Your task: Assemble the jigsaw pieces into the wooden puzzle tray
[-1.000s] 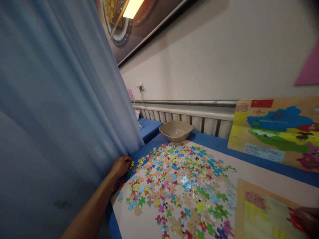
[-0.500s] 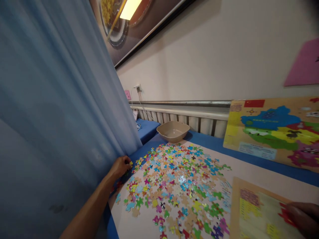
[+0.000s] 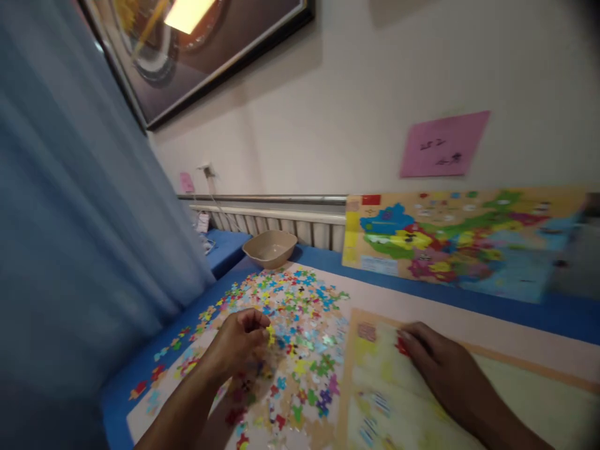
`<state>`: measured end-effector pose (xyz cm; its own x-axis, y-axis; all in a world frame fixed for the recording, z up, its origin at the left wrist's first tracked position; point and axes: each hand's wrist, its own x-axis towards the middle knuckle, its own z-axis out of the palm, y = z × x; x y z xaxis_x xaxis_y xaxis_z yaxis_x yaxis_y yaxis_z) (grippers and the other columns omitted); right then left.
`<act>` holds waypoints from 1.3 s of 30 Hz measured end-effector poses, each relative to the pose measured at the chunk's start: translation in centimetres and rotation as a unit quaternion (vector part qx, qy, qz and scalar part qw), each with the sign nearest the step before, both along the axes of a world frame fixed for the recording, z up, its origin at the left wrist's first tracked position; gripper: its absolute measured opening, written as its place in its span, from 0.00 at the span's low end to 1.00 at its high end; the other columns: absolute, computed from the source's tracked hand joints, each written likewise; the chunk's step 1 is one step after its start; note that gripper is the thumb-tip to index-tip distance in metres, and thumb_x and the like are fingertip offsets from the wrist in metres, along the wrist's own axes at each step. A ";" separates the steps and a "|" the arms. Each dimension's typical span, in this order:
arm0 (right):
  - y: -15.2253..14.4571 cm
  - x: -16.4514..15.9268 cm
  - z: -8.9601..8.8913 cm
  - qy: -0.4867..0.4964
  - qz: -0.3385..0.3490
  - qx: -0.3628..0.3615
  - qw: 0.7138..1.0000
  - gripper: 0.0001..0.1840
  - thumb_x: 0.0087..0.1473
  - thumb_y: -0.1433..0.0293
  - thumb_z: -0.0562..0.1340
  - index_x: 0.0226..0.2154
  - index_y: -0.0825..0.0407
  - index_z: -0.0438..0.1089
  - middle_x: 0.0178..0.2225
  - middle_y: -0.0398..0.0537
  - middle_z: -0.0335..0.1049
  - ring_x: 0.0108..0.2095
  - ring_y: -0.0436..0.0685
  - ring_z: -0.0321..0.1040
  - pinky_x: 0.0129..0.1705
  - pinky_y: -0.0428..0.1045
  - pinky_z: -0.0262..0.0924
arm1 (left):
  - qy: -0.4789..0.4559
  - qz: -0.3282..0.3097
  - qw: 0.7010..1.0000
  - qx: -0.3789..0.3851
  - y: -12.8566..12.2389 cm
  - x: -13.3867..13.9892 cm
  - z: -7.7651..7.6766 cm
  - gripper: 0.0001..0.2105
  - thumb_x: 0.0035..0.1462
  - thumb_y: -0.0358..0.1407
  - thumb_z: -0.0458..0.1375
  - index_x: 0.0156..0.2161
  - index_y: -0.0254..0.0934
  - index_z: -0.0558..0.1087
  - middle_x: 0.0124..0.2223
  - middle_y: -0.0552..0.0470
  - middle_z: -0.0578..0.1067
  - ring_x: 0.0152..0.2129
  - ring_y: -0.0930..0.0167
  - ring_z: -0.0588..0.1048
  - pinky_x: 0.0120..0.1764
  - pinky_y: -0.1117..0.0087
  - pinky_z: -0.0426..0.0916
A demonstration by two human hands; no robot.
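My left hand [image 3: 244, 340] is closed in a pinch on a small yellow jigsaw piece [image 3: 271, 335], held over the spread of loose pieces. The fingers of my right hand [image 3: 434, 356] grip a red jigsaw piece [image 3: 402, 345] above the upper left part of the puzzle board [image 3: 347, 375]. That board has a tan border and a pale inside with a yellow patch and a few pieces near its left side. Many-coloured loose pieces [image 3: 304, 306] lie scattered on a pale pink sheet left of the board. Blur softens both hands a little.
A beige basin [image 3: 270, 249] stands at the back of the blue table [image 3: 126, 381]. A colourful map picture [image 3: 445, 240] leans against the wall behind. Several pieces lie off the sheet near the left edge, beside the blue curtain [image 3: 94, 219].
My left hand has moved right from the table's left edge to over the pieces, carrying the yellow piece. My right hand keeps the red piece over the board. The view has turned right.
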<state>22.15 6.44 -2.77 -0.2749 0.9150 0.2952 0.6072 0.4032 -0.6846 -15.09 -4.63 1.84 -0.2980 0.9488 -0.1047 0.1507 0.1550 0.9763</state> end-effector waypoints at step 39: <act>-1.0 0.0 -0.2 0.023 0.009 -0.001 1.000 0.15 0.68 0.60 0.52 0.32 0.48 0.67 0.31 0.44 0.73 0.33 0.56 0.67 0.37 0.51 0.56 | 0.128 -0.152 0.979 -0.045 3.1 11.8 -4.3 0.06 0.48 0.30 0.59 0.30 0.37 0.78 0.24 0.53 0.74 0.22 0.71 0.69 0.27 0.72 0.57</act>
<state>22.18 5.40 -3.00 -0.2785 0.9106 0.3053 0.5678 0.4125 -0.7123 -3.31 -1.52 -2.45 -0.0303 0.9882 -0.1501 0.4405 0.1480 0.8855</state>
